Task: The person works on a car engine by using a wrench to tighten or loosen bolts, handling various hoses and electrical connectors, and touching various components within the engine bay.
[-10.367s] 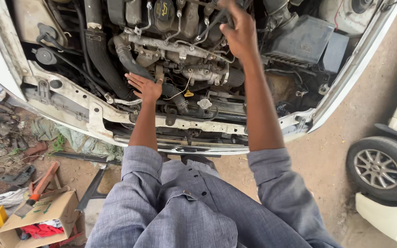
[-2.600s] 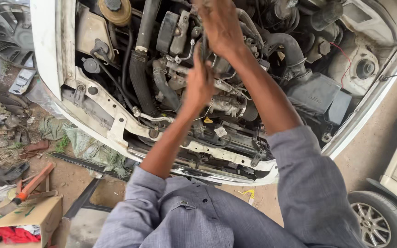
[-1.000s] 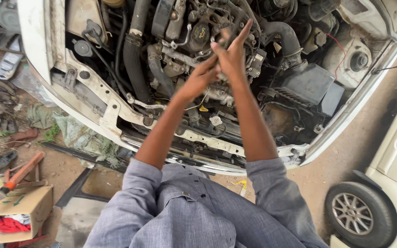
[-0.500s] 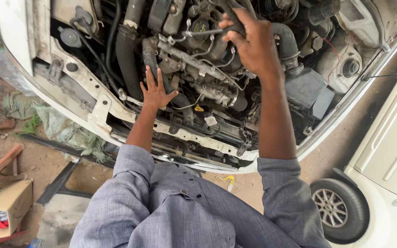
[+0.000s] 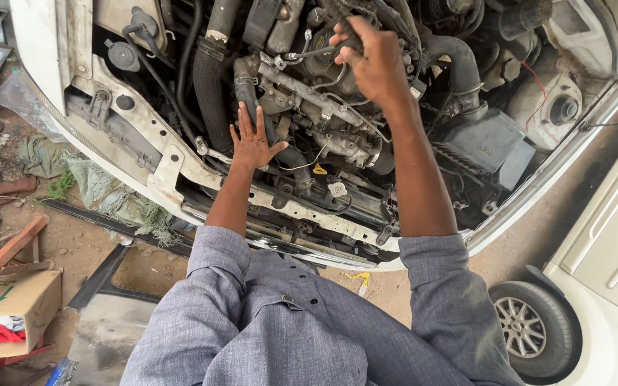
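Two hands in engine bay | left hand [image 5: 255,143] flat, fingers spread, resting on black hose [image 5: 252,96] | right hand [image 5: 375,61] curled around thin black cable [image 5: 316,51], apparently gripping | two wide hoses left | white bumper edge [image 5: 180,207] below; tight clearance.

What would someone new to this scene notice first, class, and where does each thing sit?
The open engine bay of a white car fills the top of the view, packed with black hoses and metal parts. The left hand lies spread, fingers splayed, on a thick black hose, while the right hand grips a thin black cable deeper in.
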